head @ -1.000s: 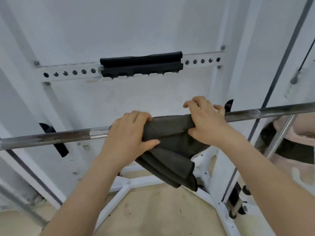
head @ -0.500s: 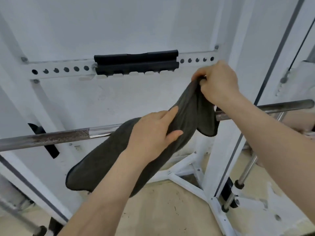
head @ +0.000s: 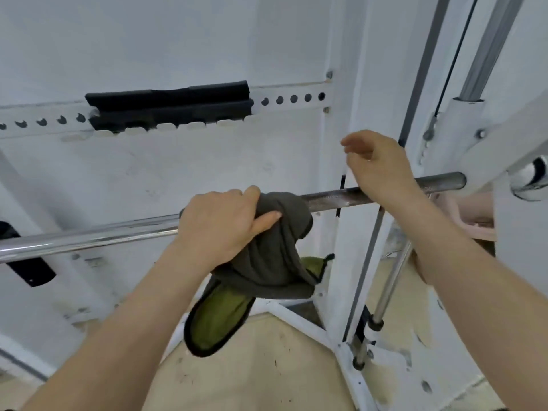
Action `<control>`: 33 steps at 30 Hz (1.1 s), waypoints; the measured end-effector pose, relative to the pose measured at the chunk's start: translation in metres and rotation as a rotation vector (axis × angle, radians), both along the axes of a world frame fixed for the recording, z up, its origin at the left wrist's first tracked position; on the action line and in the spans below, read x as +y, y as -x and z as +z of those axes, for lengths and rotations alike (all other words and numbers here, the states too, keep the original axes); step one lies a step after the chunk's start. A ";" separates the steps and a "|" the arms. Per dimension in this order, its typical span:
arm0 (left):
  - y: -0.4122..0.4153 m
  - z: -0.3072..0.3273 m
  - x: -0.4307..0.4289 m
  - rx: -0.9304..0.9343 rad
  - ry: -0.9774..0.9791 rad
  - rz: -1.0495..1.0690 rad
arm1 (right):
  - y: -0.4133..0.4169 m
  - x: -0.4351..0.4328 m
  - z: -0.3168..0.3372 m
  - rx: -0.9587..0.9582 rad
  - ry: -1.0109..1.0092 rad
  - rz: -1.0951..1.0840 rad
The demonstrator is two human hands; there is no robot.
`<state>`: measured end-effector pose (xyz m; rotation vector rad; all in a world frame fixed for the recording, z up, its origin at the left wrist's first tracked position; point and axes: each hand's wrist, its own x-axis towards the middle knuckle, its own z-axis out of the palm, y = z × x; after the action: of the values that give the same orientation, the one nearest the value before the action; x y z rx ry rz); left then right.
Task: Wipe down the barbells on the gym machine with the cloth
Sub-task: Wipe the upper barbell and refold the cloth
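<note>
Left hand (head: 219, 223) clenches dark grey cloth with green lining (head: 275, 262) around long steel barbell (head: 89, 237), mid-bar. Right hand (head: 376, 164) hovers above bar, fingers loose, empty. Left stretch gleams; right end looks dull, probably unwiped.

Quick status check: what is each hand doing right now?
Left hand: closed, fingers gripping the grey cloth against the barbell.
Right hand: open, fingers loosely curled, holding nothing.
</note>
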<state>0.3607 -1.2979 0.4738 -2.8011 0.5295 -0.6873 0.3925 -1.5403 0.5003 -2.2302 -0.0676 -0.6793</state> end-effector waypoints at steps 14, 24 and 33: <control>-0.050 0.010 -0.296 0.131 0.085 -0.124 | 0.086 -0.087 -0.117 0.091 -0.702 -0.155; -0.042 -0.001 -0.247 0.044 0.054 -0.088 | 0.041 -0.101 -0.068 0.352 -1.530 0.174; 0.001 -0.008 -0.036 -0.042 -0.013 0.159 | 0.030 0.033 -0.050 0.370 -1.686 0.289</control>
<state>0.3594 -1.3337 0.4661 -2.7721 0.2989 -0.7049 0.3626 -1.5075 0.4502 -0.6376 0.2721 0.0029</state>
